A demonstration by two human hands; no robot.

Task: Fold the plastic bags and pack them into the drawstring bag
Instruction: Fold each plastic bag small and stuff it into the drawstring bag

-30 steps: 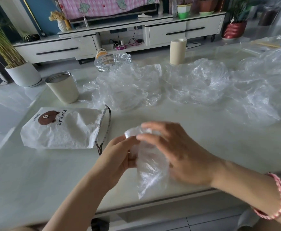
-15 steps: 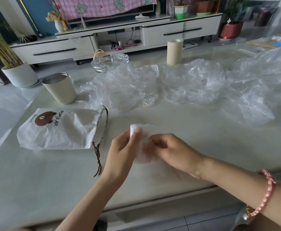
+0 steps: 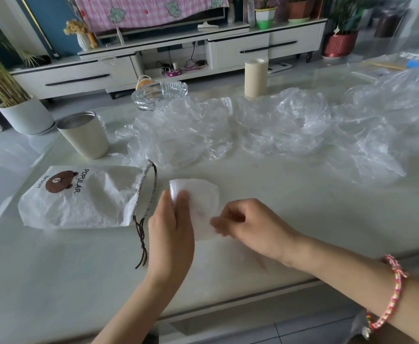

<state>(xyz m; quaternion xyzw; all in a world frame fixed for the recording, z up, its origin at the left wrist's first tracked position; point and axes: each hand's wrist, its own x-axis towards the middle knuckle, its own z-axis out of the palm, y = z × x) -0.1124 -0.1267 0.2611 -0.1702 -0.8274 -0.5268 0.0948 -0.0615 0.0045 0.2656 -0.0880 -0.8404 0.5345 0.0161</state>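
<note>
Surrounding the folded bag (image 3: 201, 207) lie crumpled bags (image 3: 278, 125), cup (image 3: 84, 135) and drawstring bag (image 3: 84, 202).

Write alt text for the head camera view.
A person's left hand and right hand pinch a folded plastic bag on a pale table. A white drawstring bag with a bear print lies just left of it; crumpled clear plastic bags lie behind, near a beige cup.

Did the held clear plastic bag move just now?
Yes: the clear plastic bag moved from hanging over the pale table's edge to lying beside the white drawstring bag.
</note>
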